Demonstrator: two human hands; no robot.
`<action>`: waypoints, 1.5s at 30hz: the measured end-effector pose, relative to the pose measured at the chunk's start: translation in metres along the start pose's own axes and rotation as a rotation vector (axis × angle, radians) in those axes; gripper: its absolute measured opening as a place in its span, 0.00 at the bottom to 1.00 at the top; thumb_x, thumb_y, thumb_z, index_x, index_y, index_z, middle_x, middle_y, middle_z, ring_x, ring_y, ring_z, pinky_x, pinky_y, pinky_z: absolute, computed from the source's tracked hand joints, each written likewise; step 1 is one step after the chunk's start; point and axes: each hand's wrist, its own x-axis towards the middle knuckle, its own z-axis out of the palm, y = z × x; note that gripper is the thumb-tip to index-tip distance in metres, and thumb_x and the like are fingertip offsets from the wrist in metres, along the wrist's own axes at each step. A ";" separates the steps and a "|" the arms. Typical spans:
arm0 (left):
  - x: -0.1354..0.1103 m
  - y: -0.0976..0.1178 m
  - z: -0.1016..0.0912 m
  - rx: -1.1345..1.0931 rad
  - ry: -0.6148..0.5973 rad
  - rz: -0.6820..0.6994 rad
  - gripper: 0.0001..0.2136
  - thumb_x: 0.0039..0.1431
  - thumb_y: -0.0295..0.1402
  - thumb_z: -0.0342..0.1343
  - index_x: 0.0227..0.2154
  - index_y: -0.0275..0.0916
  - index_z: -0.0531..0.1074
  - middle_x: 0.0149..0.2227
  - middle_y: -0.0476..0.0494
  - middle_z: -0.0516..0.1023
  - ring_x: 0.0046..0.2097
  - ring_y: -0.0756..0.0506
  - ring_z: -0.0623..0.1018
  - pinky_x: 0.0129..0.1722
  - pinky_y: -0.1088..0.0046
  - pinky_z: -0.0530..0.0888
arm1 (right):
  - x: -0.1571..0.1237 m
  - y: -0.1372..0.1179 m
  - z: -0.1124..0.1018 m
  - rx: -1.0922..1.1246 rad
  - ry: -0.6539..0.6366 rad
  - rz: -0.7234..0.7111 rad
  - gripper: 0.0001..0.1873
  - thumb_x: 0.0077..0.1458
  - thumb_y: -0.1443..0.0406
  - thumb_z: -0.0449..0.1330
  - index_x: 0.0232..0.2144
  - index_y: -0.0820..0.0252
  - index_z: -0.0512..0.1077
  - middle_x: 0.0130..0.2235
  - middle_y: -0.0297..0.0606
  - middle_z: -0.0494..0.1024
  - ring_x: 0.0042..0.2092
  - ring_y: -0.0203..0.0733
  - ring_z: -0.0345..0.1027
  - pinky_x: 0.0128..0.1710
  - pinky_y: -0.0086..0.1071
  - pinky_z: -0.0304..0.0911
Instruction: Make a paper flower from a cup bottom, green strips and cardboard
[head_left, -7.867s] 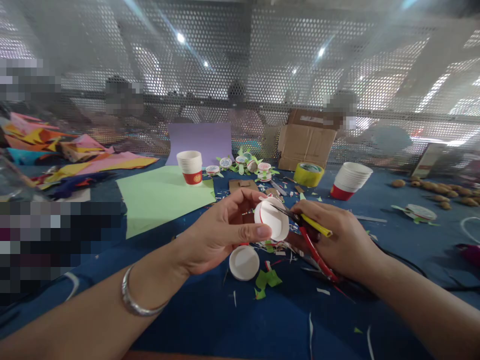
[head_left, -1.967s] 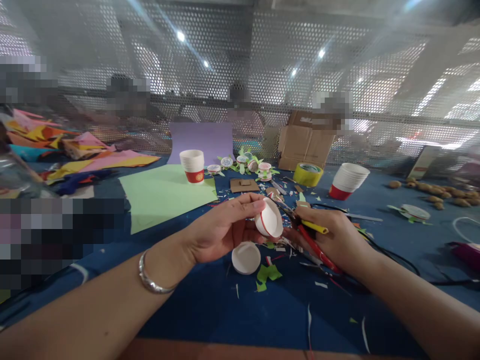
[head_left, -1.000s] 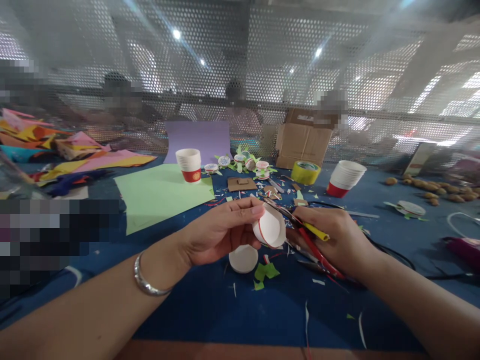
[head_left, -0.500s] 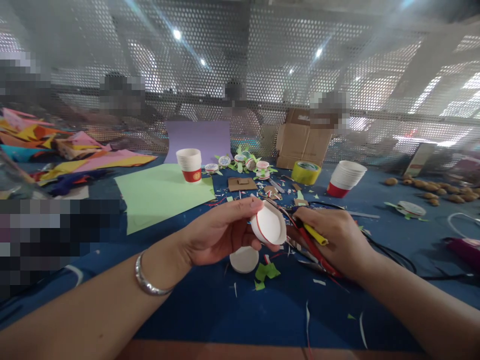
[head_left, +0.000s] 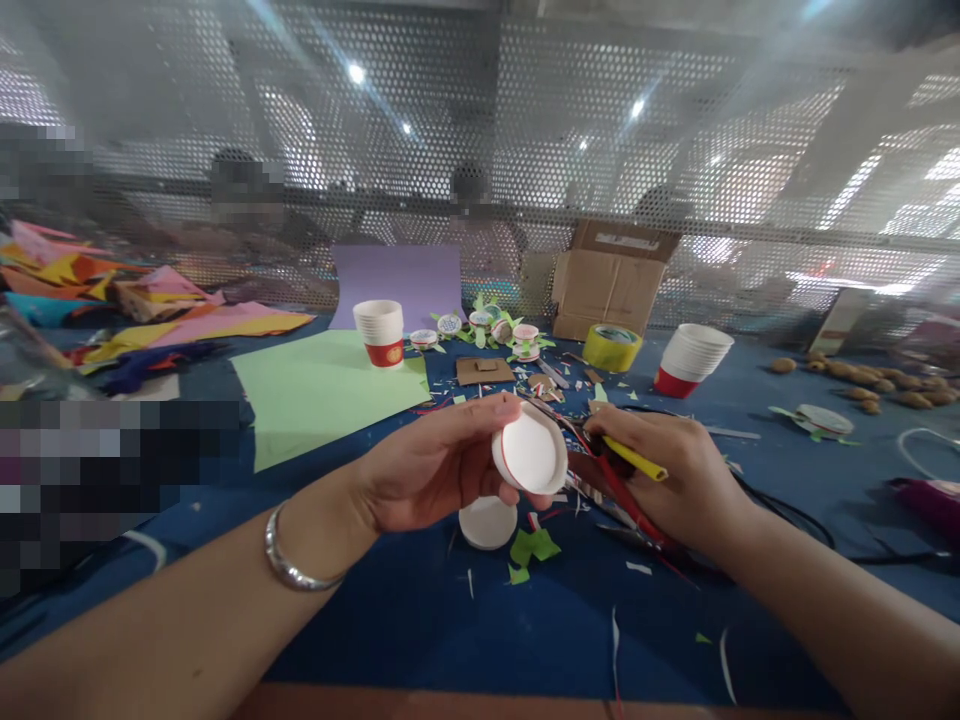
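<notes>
My left hand (head_left: 457,455) is closed round a cut-down paper cup base (head_left: 531,450), a shallow white dish with a thin red edge, its hollow facing me. In my right hand (head_left: 667,455) is a pair of scissors (head_left: 634,457) with yellow on the handle; the blades reach the cup base's right rim and are partly hidden. Below that hand a red strip-like thing (head_left: 624,498) slants down; I cannot tell what it is. Another white cup base (head_left: 487,523) lies on the table under my left hand, beside green paper scraps (head_left: 534,546).
Stacked paper cups stand at left (head_left: 379,335) and right (head_left: 694,358). Behind are small paper turtles (head_left: 495,325), yellow tape (head_left: 612,347) and a cardboard box (head_left: 611,280). Green paper (head_left: 322,400) lies left, walnuts (head_left: 862,373) right. Scraps litter the blue table (head_left: 420,640).
The cup base has turned slightly more toward me and shifted a little left. The scissors' yellow handle has tilted and shows more. Both hands keep their holds.
</notes>
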 end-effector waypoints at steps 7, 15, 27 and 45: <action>-0.004 0.007 0.000 -0.024 -0.045 -0.036 0.19 0.64 0.41 0.57 0.41 0.25 0.79 0.36 0.34 0.82 0.29 0.46 0.83 0.26 0.82 0.77 | 0.001 -0.004 -0.001 0.113 -0.021 0.039 0.12 0.60 0.57 0.63 0.31 0.57 0.69 0.27 0.34 0.73 0.27 0.36 0.64 0.29 0.29 0.59; 0.000 0.004 0.000 -0.001 0.035 0.109 0.16 0.57 0.34 0.65 0.47 0.33 0.78 0.41 0.39 0.81 0.39 0.47 0.82 0.40 0.76 0.80 | 0.003 -0.003 0.000 0.181 -0.014 0.175 0.19 0.59 0.51 0.63 0.28 0.57 0.65 0.26 0.31 0.66 0.27 0.35 0.56 0.27 0.29 0.56; 0.004 -0.011 -0.002 0.449 0.225 0.510 0.25 0.48 0.27 0.72 0.46 0.41 0.67 0.44 0.48 0.74 0.43 0.49 0.75 0.41 0.76 0.75 | 0.005 -0.009 0.001 0.224 -0.134 0.239 0.20 0.58 0.47 0.63 0.32 0.56 0.65 0.28 0.31 0.69 0.29 0.37 0.62 0.29 0.30 0.58; 0.010 -0.032 0.005 0.882 0.382 1.028 0.33 0.43 0.21 0.72 0.49 0.46 0.62 0.51 0.45 0.67 0.51 0.45 0.76 0.50 0.67 0.78 | 0.002 -0.011 0.003 -0.028 0.021 0.113 0.17 0.59 0.52 0.62 0.33 0.59 0.67 0.27 0.34 0.70 0.26 0.37 0.60 0.27 0.30 0.53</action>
